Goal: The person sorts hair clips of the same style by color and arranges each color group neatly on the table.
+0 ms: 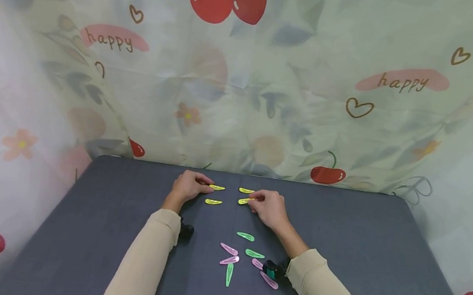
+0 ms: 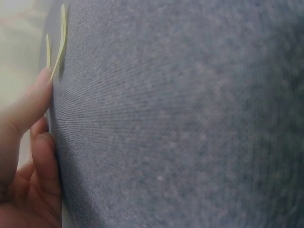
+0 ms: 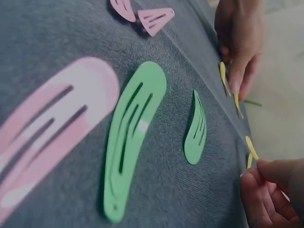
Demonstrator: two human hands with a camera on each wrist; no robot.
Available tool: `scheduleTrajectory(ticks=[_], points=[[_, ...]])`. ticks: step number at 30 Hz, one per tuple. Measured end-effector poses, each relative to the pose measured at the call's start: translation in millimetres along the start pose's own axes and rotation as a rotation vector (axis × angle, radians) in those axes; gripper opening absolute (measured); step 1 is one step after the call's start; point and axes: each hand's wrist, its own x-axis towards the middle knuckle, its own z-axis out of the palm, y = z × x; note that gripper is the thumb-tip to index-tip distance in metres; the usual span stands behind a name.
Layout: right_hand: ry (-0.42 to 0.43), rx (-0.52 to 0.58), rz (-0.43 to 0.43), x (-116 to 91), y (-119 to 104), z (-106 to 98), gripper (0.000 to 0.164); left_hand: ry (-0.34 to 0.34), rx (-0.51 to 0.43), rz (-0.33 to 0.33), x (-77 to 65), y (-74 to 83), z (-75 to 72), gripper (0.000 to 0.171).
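Observation:
Yellow snap hair clips lie in two pairs near the table's far side. My left hand [image 1: 189, 186] pinches the end of the far-left yellow hair clip [image 1: 218, 188] between thumb and fingers. A second yellow clip [image 1: 213, 202] lies just nearer, below that hand. On the right, the thumb and fingertips of my right hand [image 1: 271, 209] pinch the near yellow clip [image 1: 243, 201] by its right end. Just beyond it lies another yellow clip [image 1: 246, 191], close to the fingers. The right wrist view shows both hands at the yellow clips, my right hand [image 3: 270, 190] nearest.
Nearer on the dark grey tabletop [image 1: 122, 241] are green hair clips [image 1: 255, 254] and pink hair clips [image 1: 229, 249], scattered at angles. The right wrist camera [image 1: 274, 270] overlaps a pink clip. A printed curtain [image 1: 242, 95] hangs behind the table's back edge.

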Motion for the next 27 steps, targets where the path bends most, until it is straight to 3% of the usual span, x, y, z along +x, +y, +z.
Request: scheduleTrajectory(ticks=[6, 15, 27], points=[[-0.038, -0.041, 0.029, 6.2, 3.6, 4.9, 0.010, -0.008, -0.009, 0.000, -0.2, -1.2, -2.0, 0.022], [-0.065, -0.224, -0.058, 8.3, -0.6, 6.9, 0.008, -0.006, -0.008, 0.011, -1.5, 0.4, -2.4, 0.023], [-0.092, -0.217, -0.037, 7.3, 1.0, 3.9, 0.009, -0.004, 0.004, -0.002, 2.9, -0.7, 0.7, 0.023]])
